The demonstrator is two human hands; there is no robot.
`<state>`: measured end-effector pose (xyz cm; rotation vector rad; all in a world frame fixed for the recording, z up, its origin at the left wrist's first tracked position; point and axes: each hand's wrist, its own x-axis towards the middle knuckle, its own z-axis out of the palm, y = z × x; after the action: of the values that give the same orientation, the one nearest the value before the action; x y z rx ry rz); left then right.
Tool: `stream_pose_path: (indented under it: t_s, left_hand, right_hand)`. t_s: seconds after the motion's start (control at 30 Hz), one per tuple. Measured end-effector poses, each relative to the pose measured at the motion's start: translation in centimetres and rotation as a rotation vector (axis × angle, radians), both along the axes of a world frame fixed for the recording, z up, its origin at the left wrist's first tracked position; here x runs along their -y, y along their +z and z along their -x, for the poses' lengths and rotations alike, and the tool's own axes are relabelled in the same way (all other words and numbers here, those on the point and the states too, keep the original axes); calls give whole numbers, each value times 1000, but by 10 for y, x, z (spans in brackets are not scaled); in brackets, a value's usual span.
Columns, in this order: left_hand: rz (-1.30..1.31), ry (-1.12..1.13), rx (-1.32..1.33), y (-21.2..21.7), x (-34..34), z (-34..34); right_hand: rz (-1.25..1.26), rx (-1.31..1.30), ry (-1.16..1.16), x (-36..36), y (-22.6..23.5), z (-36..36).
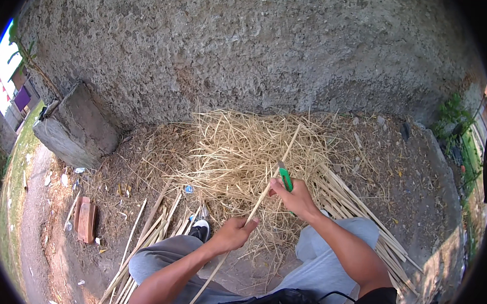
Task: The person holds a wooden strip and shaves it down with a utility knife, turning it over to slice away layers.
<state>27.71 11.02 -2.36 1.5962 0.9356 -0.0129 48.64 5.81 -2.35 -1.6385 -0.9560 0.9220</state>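
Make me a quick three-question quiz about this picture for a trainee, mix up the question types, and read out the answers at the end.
1. Which hand holds the green cutter?
2. True or false: the left hand grips the long pale strip nearer the body than the cutter is.
3. The ridged block lying on the left is: A) white, B) black, C) reddish.

Key:
1. The right hand.
2. True.
3. C.
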Motion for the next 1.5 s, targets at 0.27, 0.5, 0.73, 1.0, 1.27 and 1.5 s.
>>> stream_pose_path:
  t_s: [0.27, 0.5, 0.73, 1.0, 1.27, 1.5]
  left_hand:
    - [272, -106, 24, 6, -8, -4]
    - [688, 182, 221, 16, 4, -8]
    - [652, 115, 254, -3, -4, -2]
    - [622, 244, 325, 5, -1, -3]
    - [690, 363, 364, -7, -5, -8]
    - [538, 518, 343, -24, 2, -11]
  right_hand:
    - [121, -316, -6, -1, -5, -6]
    - [31, -332, 76, -2, 0, -6]
    - [-74, 475, -10, 3, 0, -5]
    - [173, 706, 131, 9, 14, 8]
    - [-184, 823, 143, 9, -15, 1]
    - [131, 939, 164, 5, 2, 11]
